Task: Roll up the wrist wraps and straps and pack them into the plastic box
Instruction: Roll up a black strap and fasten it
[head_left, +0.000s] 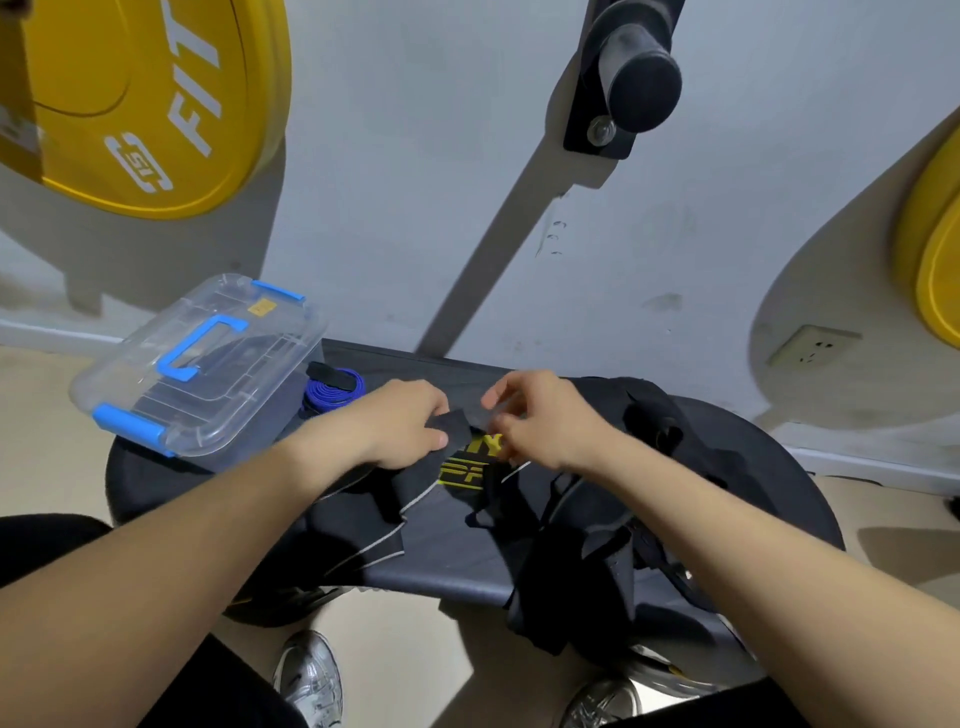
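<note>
A black wrist wrap with yellow lettering (470, 470) lies across the dark bench pad (441, 561). My left hand (402, 426) pinches the wrap's black end between thumb and fingers. My right hand (540, 421) grips the same wrap just to the right, fingers closed on it. More black straps (587, 545) sprawl in a heap on the right of the pad and hang over its front edge. A rolled blue wrap (332, 392) sits by the clear plastic box (202, 364), whose lid with blue handle and latches is closed.
The box overhangs the pad's far left corner. Yellow weight plates (150, 98) hang on the wall at left and at right (935, 260). A black peg (631, 78) juts from the wall. My shoes (309, 675) stand on the floor below.
</note>
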